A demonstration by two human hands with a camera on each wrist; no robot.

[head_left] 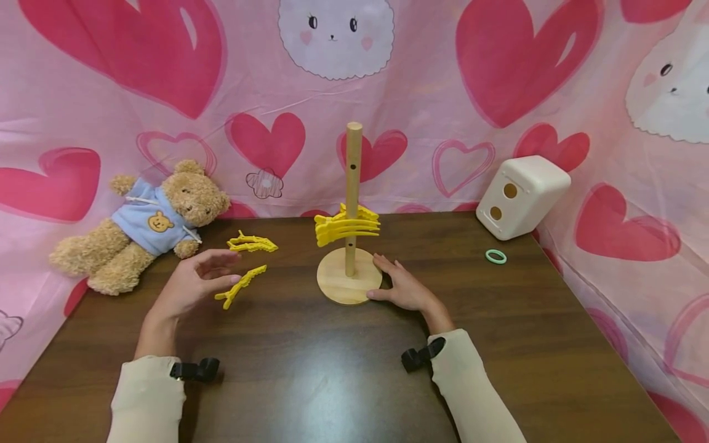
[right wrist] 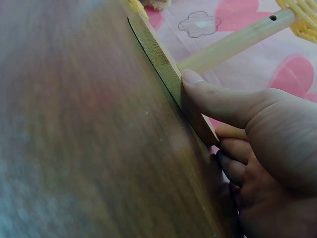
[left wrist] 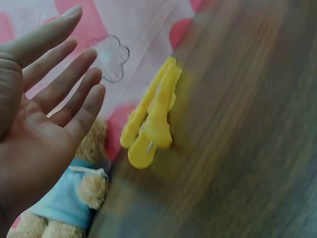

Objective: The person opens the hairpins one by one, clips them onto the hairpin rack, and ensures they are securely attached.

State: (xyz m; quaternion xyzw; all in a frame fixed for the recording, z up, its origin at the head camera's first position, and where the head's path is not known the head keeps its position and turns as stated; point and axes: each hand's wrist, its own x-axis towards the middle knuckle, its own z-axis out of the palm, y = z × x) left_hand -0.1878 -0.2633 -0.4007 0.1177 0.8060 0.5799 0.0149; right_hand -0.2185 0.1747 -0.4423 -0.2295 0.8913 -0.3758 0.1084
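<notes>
A wooden stand (head_left: 353, 178) with an upright post and a round base (head_left: 338, 284) stands mid-table. My right hand (head_left: 403, 288) holds the right rim of that base. In the right wrist view the thumb lies on the base's edge, the other fingers farther along the rim. Yellow long-toothed hair claw clips (head_left: 348, 227) are clamped about the post; their exact number is unclear. To the left, my left hand (head_left: 194, 280) hovers with loosely bent fingers, holding nothing. Beside it lie two more yellow clips, one farther back (head_left: 252, 243) and one near the thumb (head_left: 244, 285).
A teddy bear (head_left: 160, 215) in a light blue hoodie leans at the back left. At the back right stands a white box (head_left: 523, 194) with two round holes, and a mint-green ring (head_left: 495, 256) lies before it. Heart-patterned cloth hangs behind the brown table (head_left: 310, 381).
</notes>
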